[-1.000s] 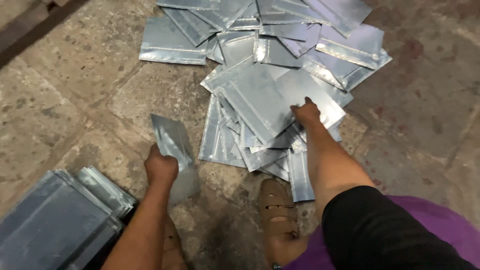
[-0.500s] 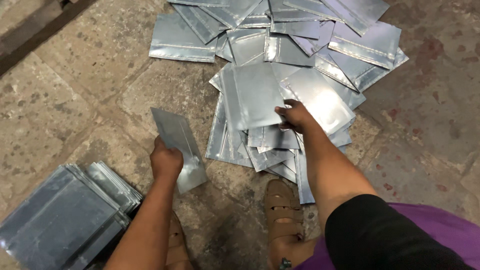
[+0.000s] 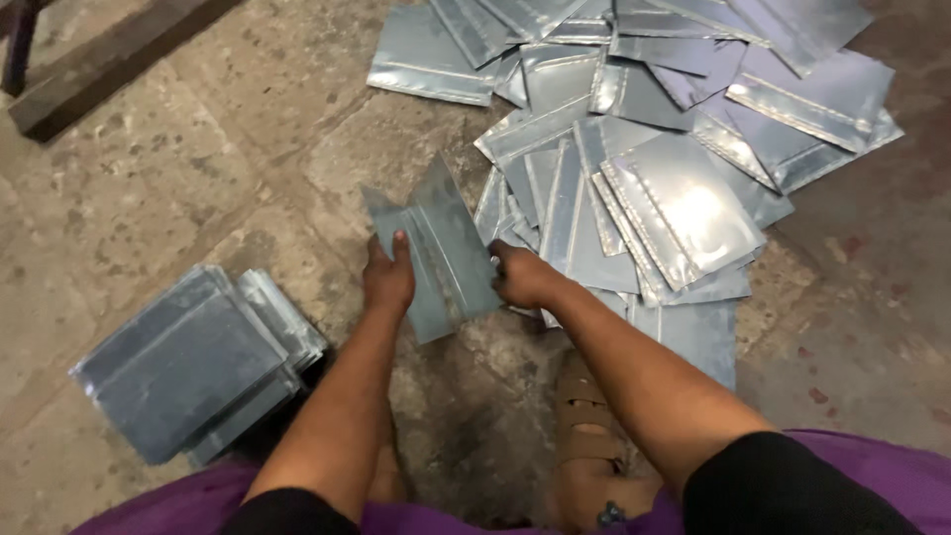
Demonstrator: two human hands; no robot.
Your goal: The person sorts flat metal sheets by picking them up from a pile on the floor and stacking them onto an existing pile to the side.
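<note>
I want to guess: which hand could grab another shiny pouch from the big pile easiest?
Probably the right hand: it sits at the edge of the loose pile. The left hand is farther, nearer the neat stack.

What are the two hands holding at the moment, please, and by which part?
A few silver pouches, held together: the left hand grips their left edge, the right hand their right edge.

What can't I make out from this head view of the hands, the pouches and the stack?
- Count of silver pouches held between the left hand and right hand: they overlap.
- Bottom of the loose pile: upper pouches cover it; the top edge cuts it off.
- Number in the neat stack: edges too fine.
- Sandalled foot: partly behind the right forearm.
</note>
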